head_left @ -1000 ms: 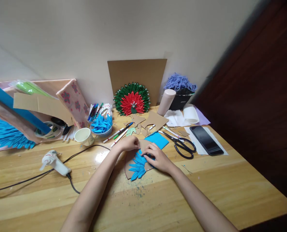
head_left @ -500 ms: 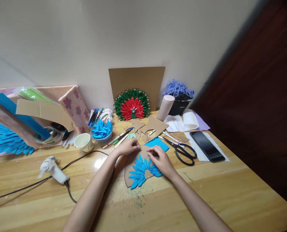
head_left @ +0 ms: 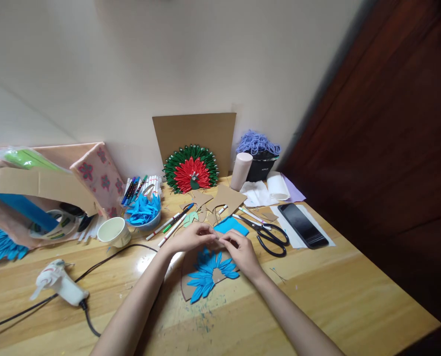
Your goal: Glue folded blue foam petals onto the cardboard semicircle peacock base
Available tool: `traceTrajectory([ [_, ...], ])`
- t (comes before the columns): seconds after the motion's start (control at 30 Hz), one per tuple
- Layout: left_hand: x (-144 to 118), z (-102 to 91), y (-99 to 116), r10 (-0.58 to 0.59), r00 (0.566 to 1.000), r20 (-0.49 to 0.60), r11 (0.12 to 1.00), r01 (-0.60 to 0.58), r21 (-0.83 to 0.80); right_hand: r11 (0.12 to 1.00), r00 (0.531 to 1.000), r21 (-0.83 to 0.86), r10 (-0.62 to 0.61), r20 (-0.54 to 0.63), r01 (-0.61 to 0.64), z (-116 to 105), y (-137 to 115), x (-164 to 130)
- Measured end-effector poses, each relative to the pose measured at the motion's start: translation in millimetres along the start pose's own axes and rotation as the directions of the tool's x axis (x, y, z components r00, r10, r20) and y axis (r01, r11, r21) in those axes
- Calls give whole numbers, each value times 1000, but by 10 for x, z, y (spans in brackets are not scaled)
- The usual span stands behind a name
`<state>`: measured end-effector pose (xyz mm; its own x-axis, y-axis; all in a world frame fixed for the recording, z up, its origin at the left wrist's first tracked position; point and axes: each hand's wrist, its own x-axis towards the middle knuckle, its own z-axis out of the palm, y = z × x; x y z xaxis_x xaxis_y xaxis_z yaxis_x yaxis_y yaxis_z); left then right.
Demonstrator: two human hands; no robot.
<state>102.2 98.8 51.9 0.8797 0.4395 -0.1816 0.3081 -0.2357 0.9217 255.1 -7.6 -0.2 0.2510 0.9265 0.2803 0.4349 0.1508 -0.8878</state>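
Note:
My left hand [head_left: 192, 238] and my right hand [head_left: 243, 253] meet over the top of a brown cardboard piece [head_left: 186, 283], fingertips pinched and almost touching. Whatever lies between them is too small to make out. On the cardboard, blue petal-like fabric strips [head_left: 205, 273] fan out around a bare spot of board. A folded blue cloth [head_left: 232, 226] is just behind my hands. To the right of it rest black-handled scissors [head_left: 274, 237].
A white glue gun [head_left: 62, 283] with a black cord lies left, near a paper cup [head_left: 114, 232] and a bowl of blue strips [head_left: 143, 211]. Markers [head_left: 171, 232], cardboard scraps [head_left: 225, 199] and a phone [head_left: 302, 225] lie around. A red-green peacock craft [head_left: 191, 170] stands at the back.
My hands have come together from being apart, the left moving right towards the right one. The camera view has shifted, so the table things appear farther left and slightly lower.

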Motion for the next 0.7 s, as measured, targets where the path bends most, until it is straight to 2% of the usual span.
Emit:
traceTrajectory([
  [0.1, -18, -42, 14, -12, 996, -90, 994, 22, 107, 988, 995, 126, 91, -38, -86, -61, 14, 43],
  [0.17, -11, -40, 21, 6, 983, -183, 983, 27, 181, 951, 982, 253, 190, -15, -180, -87, 46, 72],
  [0.27, 19, 42, 52, 85, 945, -317, 976, -15, 217, 836, 951, 464, 302, 60, -295, -87, 94, 96],
  [0.4, 61, 254, 106, 222, 917, -332, 954, -134, 268, 654, 908, 642, 380, 176, -399, -53, 91, 86],
  [0.47, 74, 355, 113, 263, 904, -336, 930, -145, 337, 593, 893, 678, 381, 239, -434, -49, 64, 72],
  [0.57, 86, 454, 105, 259, 887, -382, 915, -99, 392, 539, 892, 715, 336, 303, -446, -64, 18, 50],
  [0.63, 90, 484, 95, 252, 871, -422, 908, -62, 414, 533, 893, 717, 307, 330, -448, -78, -10, 37],
  [0.7, 94, 484, 81, 242, 861, -447, 898, -25, 439, 574, 895, 687, 270, 356, -446, -88, -29, 26],
])
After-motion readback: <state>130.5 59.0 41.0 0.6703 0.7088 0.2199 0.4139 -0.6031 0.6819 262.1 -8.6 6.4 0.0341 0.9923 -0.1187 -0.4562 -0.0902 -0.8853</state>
